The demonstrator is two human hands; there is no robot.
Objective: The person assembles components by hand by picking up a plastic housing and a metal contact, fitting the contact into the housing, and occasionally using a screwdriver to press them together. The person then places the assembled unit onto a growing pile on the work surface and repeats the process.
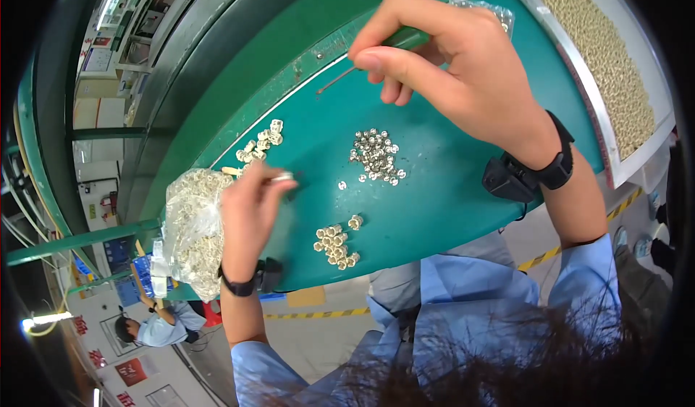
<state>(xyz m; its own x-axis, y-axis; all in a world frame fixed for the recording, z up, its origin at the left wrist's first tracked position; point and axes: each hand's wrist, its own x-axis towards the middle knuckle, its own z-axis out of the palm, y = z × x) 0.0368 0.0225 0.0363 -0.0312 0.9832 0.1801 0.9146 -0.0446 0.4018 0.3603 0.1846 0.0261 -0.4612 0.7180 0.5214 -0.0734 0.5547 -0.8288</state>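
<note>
My right hand [474, 63] is closed around a screwdriver [409, 39] with a green handle, raised over the far side of the green table. Its thin shaft slants down to the left, and the tip touches nothing. Toward the left, my left hand [250, 200] pinches a small whitish part [283, 177], slightly blurred, just above the tabletop. Between my hands lies a loose pile of small shiny metal pieces [375, 153]. Cream-coloured plastic fittings [334, 246] form a group near the front edge. More cream fittings [260, 145] lie beyond my left hand.
A clear bag [194, 226] full of cream parts stands at the table's left end. On the far right, a white-rimmed tray [579, 66] holds many small beige pieces. Another clear bag [499, 17] lies behind my right hand. A co-worker [163, 324] is farther off, lower left.
</note>
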